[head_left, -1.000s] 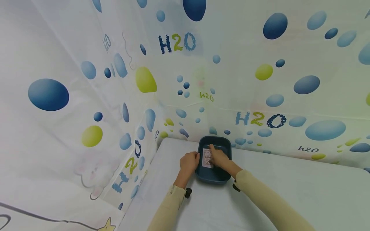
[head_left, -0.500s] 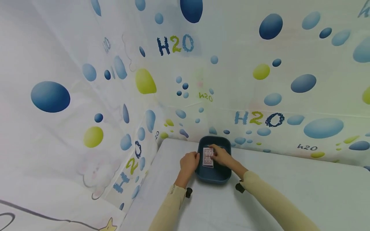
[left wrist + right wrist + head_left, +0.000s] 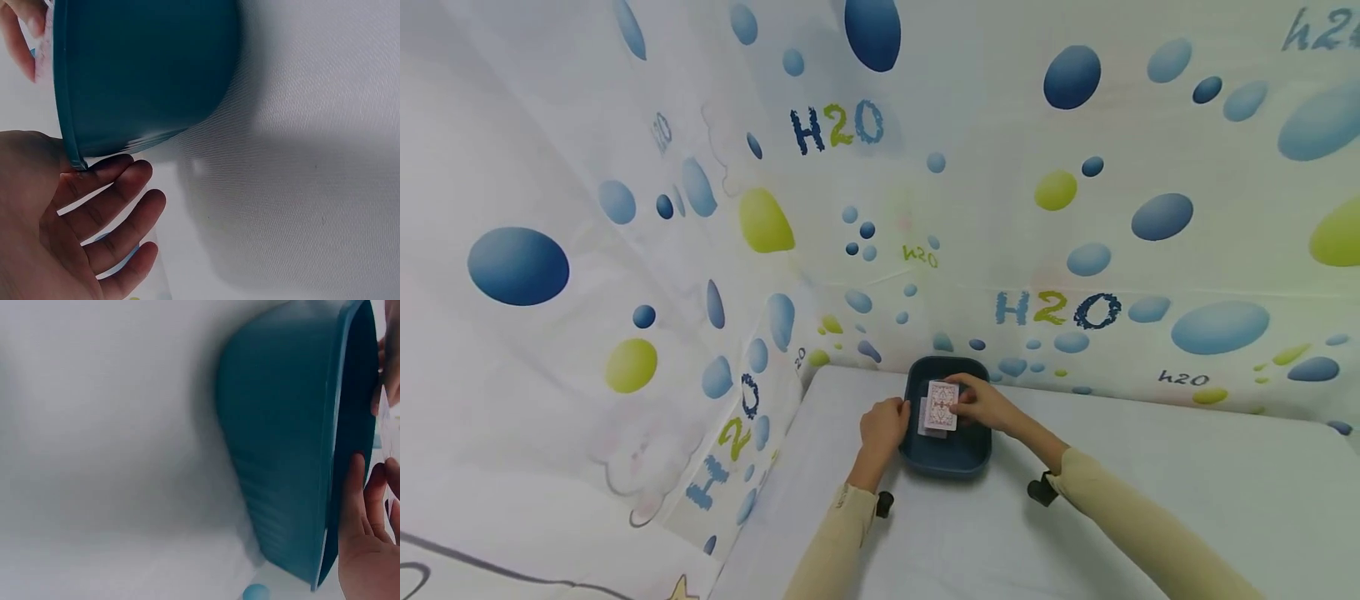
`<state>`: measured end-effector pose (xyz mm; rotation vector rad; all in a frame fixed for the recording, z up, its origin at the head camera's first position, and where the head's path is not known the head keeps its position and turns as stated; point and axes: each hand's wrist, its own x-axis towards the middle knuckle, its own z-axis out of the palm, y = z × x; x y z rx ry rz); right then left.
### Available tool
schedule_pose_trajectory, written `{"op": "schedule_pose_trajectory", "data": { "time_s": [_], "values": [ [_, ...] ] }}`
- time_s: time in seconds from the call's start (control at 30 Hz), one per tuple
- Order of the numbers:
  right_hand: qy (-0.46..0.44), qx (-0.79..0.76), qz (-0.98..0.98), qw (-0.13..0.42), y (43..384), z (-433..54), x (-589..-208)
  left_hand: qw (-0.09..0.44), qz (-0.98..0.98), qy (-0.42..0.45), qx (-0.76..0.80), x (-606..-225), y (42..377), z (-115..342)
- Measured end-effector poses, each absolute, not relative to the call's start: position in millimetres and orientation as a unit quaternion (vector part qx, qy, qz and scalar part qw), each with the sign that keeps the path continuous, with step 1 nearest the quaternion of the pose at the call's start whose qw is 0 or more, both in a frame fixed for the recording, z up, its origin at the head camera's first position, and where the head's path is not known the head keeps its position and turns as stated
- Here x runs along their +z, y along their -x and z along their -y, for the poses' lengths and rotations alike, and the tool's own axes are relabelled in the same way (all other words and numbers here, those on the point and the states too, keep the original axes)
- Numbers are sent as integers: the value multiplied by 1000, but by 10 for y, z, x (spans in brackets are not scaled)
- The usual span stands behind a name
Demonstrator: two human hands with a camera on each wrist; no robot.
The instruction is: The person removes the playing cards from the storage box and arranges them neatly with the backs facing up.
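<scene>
A dark blue plastic basin (image 3: 946, 468) stands near the back of the white table. My left hand (image 3: 882, 429) pinches its left rim; in the left wrist view the fingers (image 3: 106, 212) lie spread along the outside, and the thumb is hidden. Over the basin my right hand (image 3: 988, 407) holds a playing card (image 3: 942, 406) by its right edge, red patterned back showing. Beneath that card, partly covered, a paler card-like piece (image 3: 924, 427) lies in the basin. The right wrist view shows the held card (image 3: 387, 431) thin and edge-on above the rim.
White curtains (image 3: 970, 217) printed with blue and green drops and "H2O" close off the back and left. The white-covered table (image 3: 1150, 467) extends to the right and front of the basin. Dark wrist-worn pieces (image 3: 1042, 488) hang under both sleeves.
My right hand has drawn the patterned card up and slightly right, uncovering the paler piece beneath it. The left hand keeps its grip on the rim. The head view has shifted slightly.
</scene>
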<state>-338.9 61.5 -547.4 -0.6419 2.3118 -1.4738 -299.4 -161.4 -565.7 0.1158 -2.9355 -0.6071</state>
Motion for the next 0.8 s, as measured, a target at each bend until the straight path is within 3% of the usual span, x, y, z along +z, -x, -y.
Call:
{"op": "schedule_pose_trajectory", "data": {
  "time_s": [0.8],
  "values": [
    [209, -493, -825, 180, 3343, -1463, -5487, 72, 974, -57, -208, -5650, 2983, 1540]
  ]
}}
